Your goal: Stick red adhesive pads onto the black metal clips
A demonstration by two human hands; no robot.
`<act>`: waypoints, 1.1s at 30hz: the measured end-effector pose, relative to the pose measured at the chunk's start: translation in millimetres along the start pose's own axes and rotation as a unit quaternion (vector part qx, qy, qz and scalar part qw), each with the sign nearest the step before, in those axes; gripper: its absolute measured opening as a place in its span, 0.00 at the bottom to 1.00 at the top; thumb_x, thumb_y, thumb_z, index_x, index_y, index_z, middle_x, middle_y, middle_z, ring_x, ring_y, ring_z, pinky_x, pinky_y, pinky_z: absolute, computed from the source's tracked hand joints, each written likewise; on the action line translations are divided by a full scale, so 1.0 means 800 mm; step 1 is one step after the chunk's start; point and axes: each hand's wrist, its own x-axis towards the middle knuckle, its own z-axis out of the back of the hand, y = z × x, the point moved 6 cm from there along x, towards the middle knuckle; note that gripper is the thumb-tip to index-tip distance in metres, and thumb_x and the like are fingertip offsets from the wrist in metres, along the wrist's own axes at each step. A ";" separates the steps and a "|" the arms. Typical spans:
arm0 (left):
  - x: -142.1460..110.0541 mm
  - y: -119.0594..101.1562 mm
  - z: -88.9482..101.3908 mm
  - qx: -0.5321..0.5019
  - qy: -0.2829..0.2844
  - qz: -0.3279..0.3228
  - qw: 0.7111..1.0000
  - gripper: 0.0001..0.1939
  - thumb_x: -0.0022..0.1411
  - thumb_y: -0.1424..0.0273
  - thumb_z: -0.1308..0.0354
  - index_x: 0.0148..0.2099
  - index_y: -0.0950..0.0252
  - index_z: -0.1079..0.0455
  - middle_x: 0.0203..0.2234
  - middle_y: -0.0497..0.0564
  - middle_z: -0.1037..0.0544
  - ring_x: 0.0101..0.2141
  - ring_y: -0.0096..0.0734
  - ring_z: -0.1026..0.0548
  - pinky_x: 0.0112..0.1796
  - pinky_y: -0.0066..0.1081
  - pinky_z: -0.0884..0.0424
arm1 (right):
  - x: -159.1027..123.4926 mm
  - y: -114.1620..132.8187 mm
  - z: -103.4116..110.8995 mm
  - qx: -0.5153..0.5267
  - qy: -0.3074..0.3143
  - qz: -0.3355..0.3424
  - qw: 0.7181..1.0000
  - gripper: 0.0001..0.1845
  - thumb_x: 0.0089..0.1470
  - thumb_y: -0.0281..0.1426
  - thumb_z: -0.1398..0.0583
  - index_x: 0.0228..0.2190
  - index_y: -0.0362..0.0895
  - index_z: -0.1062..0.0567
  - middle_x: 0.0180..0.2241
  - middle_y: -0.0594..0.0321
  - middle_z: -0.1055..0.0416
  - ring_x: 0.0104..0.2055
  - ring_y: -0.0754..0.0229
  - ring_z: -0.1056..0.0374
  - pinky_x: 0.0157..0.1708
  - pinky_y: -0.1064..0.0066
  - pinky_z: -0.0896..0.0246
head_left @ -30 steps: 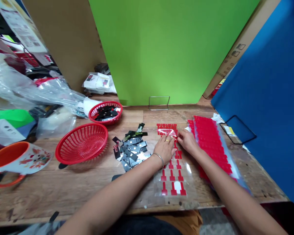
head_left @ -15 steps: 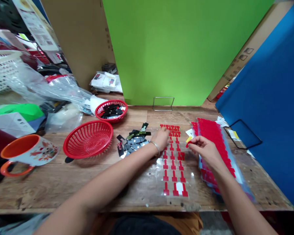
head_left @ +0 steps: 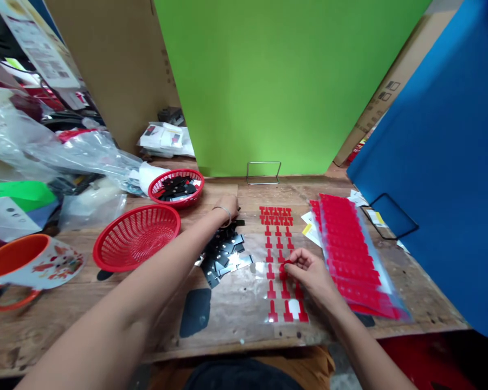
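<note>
Had the right hand (head_left: 314, 273) down over the rows of red T-shaped pieces (head_left: 269, 230) on the tabletop (head_left: 303, 192), with thumb and finger pinched on a small red piece (head_left: 283, 266). Had the left hand (head_left: 228, 205) over at the far side of a heap of dark flat pieces (head_left: 223, 252), but honestly couldn't tell whether spread or gripping, with those fingers mostly hidden. Also spotted a big red basket (head_left: 134, 238) left of the heap, plus a stack of red sheets (head_left: 347, 244) right of the rows.
</note>
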 end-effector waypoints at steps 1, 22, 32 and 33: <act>-0.001 0.002 0.000 0.006 0.003 0.006 1.000 0.13 0.57 0.66 0.44 0.41 0.69 0.32 0.38 0.54 0.27 0.38 0.33 0.28 0.40 0.36 0.32 | -0.002 -0.003 -0.003 0.008 0.002 -0.005 1.000 0.11 0.38 0.32 0.36 0.23 0.44 0.34 0.20 0.70 0.36 0.20 0.68 0.41 0.20 0.77 0.48; -0.183 0.003 0.004 -0.432 0.124 0.036 0.893 0.16 0.42 0.64 0.35 0.35 0.67 0.29 0.27 0.51 0.23 0.29 0.32 0.25 0.33 0.28 0.30 | -0.048 -0.021 -0.028 -0.044 -0.131 0.098 0.986 0.04 0.43 0.26 0.43 0.25 0.45 0.34 0.25 0.68 0.35 0.23 0.66 0.41 0.23 0.75 0.46; -0.307 0.005 -0.076 -0.620 0.132 0.160 0.757 0.11 0.48 0.67 0.37 0.31 0.66 0.35 0.23 0.48 0.25 0.27 0.27 0.26 0.30 0.25 0.30 | -0.049 -0.025 -0.027 -0.046 -0.124 0.102 0.986 0.04 0.45 0.27 0.42 0.27 0.44 0.34 0.26 0.66 0.35 0.26 0.66 0.39 0.25 0.75 0.44; -0.310 0.001 -0.083 -0.652 0.125 0.174 0.727 0.11 0.48 0.68 0.37 0.32 0.66 0.35 0.23 0.48 0.25 0.27 0.27 0.25 0.32 0.26 0.29 | -0.050 -0.025 -0.027 -0.048 -0.127 0.104 0.985 0.04 0.46 0.28 0.42 0.27 0.44 0.34 0.27 0.66 0.35 0.27 0.65 0.39 0.26 0.75 0.43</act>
